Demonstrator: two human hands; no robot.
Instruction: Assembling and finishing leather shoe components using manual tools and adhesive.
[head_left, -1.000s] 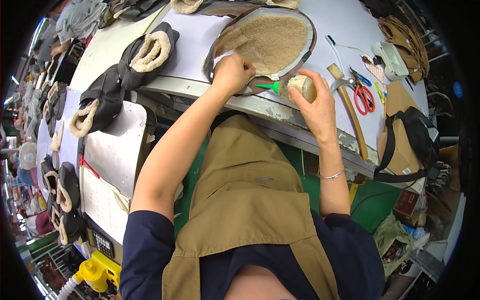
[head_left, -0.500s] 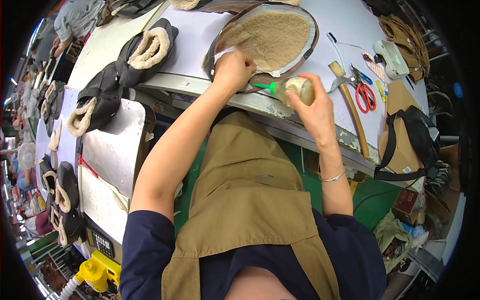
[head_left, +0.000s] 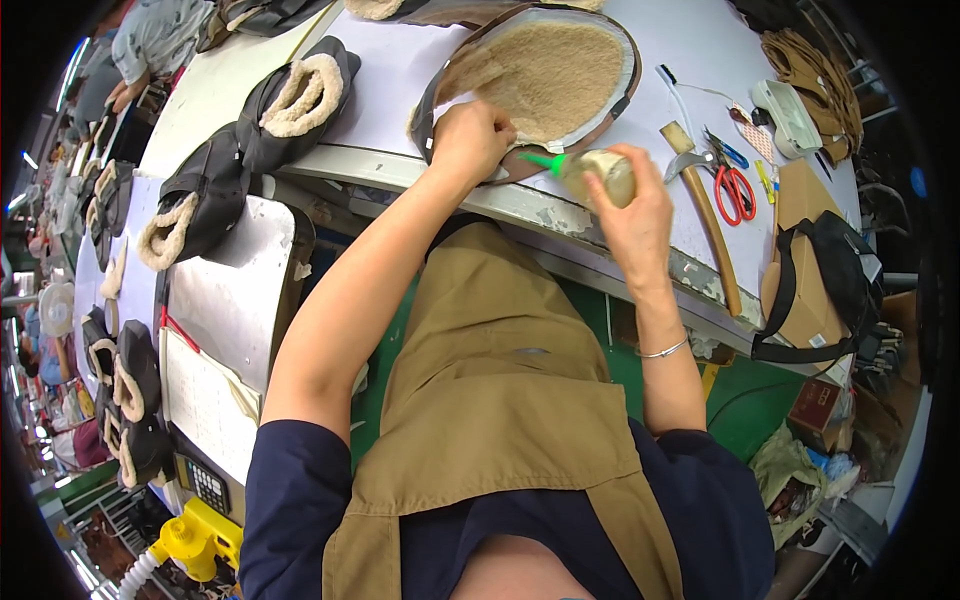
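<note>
Fleece-lined piece (head_left: 575, 80) at the workbench, as seen by an onlooker in the room. The piece lies open, fleece upward, along the near side of the pale table (head_left: 385, 110). The left hand (head_left: 468, 145) is drawn into a narrow pinch on its near edge, the thumb mostly hidden. The right hand (head_left: 640, 205) is wrapped around a bottle (head_left: 607, 178), held tilted with its green nozzle (head_left: 543, 160) toward the left hand; whether the tip touches the piece cannot be told. Compared with half a second ago, the nozzle tip has shifted rightward and farther from the person's body, while the left hand has kept its place.

Containers: the bottle is see-through, with cloudy, pale yellowish contents. A whitish tray (head_left: 787, 118) stands at the table's right; its contents are too small to make out. Below, a greenish sack (head_left: 780, 470) gapes over dark brown pieces.

Between bottle and tray lie a hammer (head_left: 710, 235) and red-handled scissors (head_left: 736, 195). Dark fleece-lined shoes (head_left: 210, 195) rest to the left.
</note>
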